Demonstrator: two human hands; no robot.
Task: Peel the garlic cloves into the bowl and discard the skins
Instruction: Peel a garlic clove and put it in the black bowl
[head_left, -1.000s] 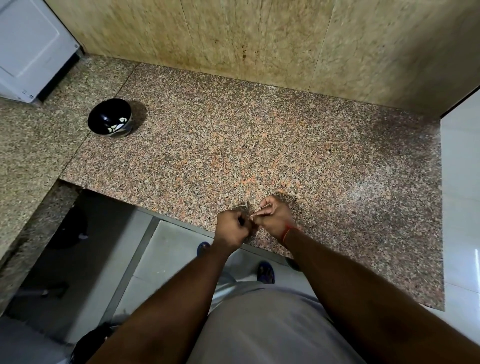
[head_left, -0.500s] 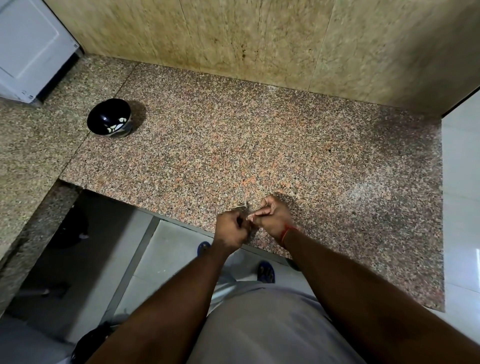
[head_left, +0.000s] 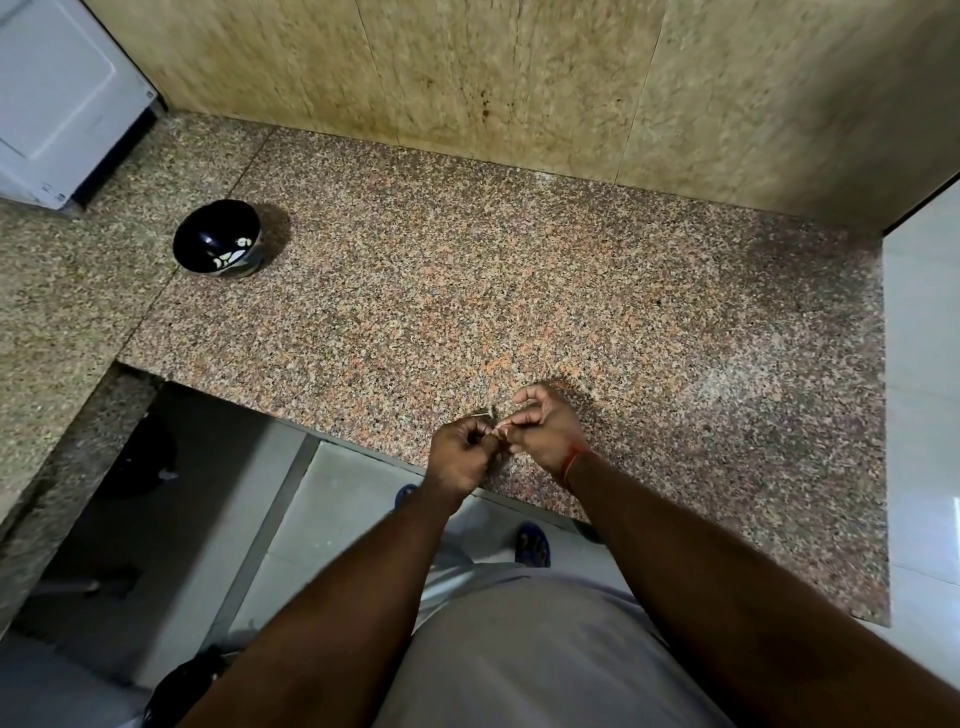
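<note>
Over the front edge of the granite counter (head_left: 519, 270), my left hand (head_left: 462, 457) and my right hand (head_left: 545, 431) meet with fingers curled. Between their fingertips they pinch a small pale garlic clove (head_left: 500, 427), mostly hidden by the fingers. A thin scrap of skin (head_left: 484, 414) lies on the counter just beyond my left hand. A dark bowl (head_left: 197, 241) stands far to the left on the counter, with a few pale peeled cloves (head_left: 234, 252) inside it.
A beige stone wall (head_left: 519, 78) backs the counter. A white appliance (head_left: 57, 104) sits at the far left corner. The counter ends at the right beside a white tiled surface (head_left: 924, 364). Below the front edge are floor tiles and my feet in blue sandals (head_left: 532, 543).
Both hands stay at the same spot near the counter's front edge; their fingers shift slightly on the clove. The bowl has not moved.
</note>
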